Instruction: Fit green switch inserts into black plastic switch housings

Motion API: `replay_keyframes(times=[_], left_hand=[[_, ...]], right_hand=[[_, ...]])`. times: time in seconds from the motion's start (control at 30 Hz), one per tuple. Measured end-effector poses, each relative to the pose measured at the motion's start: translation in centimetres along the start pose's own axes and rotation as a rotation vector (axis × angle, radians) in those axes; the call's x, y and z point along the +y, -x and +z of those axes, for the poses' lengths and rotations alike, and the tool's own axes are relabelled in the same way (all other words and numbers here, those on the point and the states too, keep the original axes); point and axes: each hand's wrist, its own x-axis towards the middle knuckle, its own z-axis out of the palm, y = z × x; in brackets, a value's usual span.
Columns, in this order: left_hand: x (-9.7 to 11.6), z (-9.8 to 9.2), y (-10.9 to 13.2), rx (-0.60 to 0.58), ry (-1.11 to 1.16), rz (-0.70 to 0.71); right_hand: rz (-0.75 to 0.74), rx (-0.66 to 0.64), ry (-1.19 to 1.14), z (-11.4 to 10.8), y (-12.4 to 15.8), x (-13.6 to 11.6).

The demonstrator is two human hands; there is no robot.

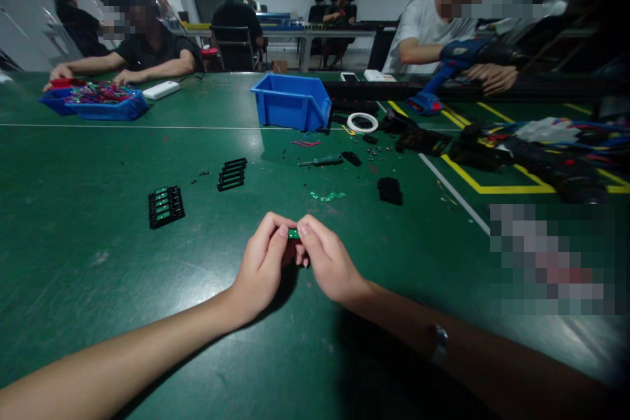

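Between the fingertips of my left hand and my right hand is a small green circuit board, pinched from both ends above the table. My fingers cover most of it, so whether it sits in a black holder is hidden. Beyond my hands lies a curved row of small green boards. To the left, black holders with green boards in them stand side by side. Several slim black plastic pieces lie in a row near them. A stack of black parts is at the right.
On the green table, a screwdriver, a white ring and loose screws lie in front of a blue bin. Trays of wires stand far left. At right, a co-worker holds a blue power drill near cable bundles.
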Motion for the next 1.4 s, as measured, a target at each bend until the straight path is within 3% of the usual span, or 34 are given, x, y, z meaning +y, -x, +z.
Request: replay_keyframes(times=[1.1, 1.4], left_hand=[[0.75, 0.17, -0.10, 0.022, 0.035, -0.072], [0.21, 0.15, 0.02, 0.013, -0.018, -0.022]], right_hand=[[0.040, -0.032, -0.022, -0.08, 0.31, 0.13], [0.060, -0.035, -0.045, -0.20, 0.19, 0.35]])
